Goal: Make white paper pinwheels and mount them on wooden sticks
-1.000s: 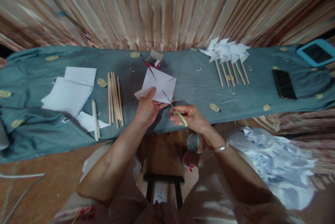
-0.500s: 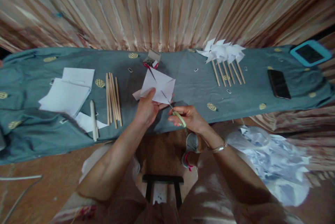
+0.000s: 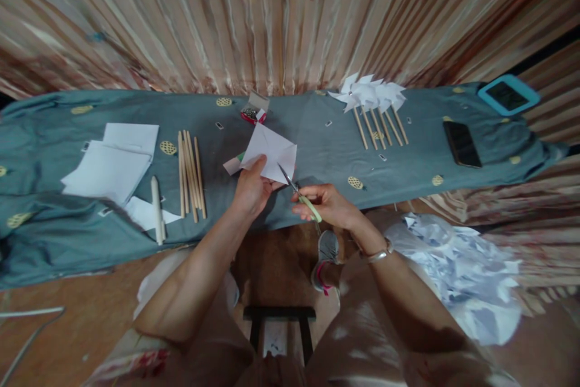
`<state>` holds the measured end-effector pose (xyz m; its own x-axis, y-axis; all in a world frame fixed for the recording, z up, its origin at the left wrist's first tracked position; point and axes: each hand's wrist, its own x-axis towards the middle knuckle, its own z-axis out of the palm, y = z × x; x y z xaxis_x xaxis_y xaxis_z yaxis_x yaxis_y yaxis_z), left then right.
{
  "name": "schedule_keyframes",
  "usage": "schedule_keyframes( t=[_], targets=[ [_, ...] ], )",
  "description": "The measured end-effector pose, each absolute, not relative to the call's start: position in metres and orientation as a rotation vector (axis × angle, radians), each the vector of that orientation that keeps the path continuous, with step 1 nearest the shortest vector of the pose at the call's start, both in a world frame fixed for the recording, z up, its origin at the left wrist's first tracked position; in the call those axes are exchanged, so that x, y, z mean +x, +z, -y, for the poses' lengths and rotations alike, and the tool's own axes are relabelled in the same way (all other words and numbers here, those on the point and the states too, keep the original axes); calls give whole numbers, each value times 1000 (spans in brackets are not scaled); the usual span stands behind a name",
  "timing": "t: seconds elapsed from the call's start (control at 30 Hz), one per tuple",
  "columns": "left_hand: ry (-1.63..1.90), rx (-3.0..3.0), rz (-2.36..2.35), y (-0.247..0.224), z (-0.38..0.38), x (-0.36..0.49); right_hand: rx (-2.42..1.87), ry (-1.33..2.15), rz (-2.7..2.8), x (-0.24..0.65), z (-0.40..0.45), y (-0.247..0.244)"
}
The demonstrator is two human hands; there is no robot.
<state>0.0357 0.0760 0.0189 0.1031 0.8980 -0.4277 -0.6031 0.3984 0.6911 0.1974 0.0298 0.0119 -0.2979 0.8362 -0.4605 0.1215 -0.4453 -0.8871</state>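
Observation:
A square sheet of white paper (image 3: 268,148) with slits running in from its corners is pinched in my left hand (image 3: 252,189), thumb on top and fingers underneath. My right hand (image 3: 327,204) grips scissors (image 3: 310,208) with pale green handles. Their blades lie at the paper's near right corner, pointing toward its middle. Just beyond the paper stands an open small red box (image 3: 254,114) of tiny metal pieces. Partly under the sheet, a pinkish and green card (image 3: 234,163) rests on the cloth.
Left of my hands lie wooden sticks (image 3: 191,175), a white pen-like tool (image 3: 157,211) and stacked white paper (image 3: 113,163). Several paper pinwheels (image 3: 374,97), a phone (image 3: 462,143) and a blue-framed device (image 3: 509,95) are to the right. A bag of paper scraps (image 3: 471,278) sits below the table.
The scissor blades have shifted along the paper's near right corner. The sheet has turned slightly in my left hand. The whole view has moved a little to the right.

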Motion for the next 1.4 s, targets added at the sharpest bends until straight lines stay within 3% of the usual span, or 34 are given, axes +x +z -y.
schedule_keyframes(
  t=[0.33, 0.43, 0.5, 0.63, 0.7, 1.17, 1.4],
  targets=[
    [1193, 315, -899, 16, -83, 35, -1477, 1900, 1443, 224, -18, 24],
    [1163, 293, -902, 13, -82, 39, -1533, 1759, 1561, 248, -19, 26],
    [1116, 262, -902, 10, -79, 43, -1681, 1430, 1689, 262, -21, 26],
    [1049, 202, -850, 6, -72, 50, -2203, 420, 1932, 267, -29, 23],
    [1044, 187, -820, 4, -70, 52, -2281, 225, 1991, 259, -33, 23],
    [922, 118, -882, 15, -3, 71, -2273, 86, 2152, 231, -54, 24],
    [1225, 551, -942, 23, -12, 114, -2054, 214, 2079, 233, -43, 33]
  ],
)
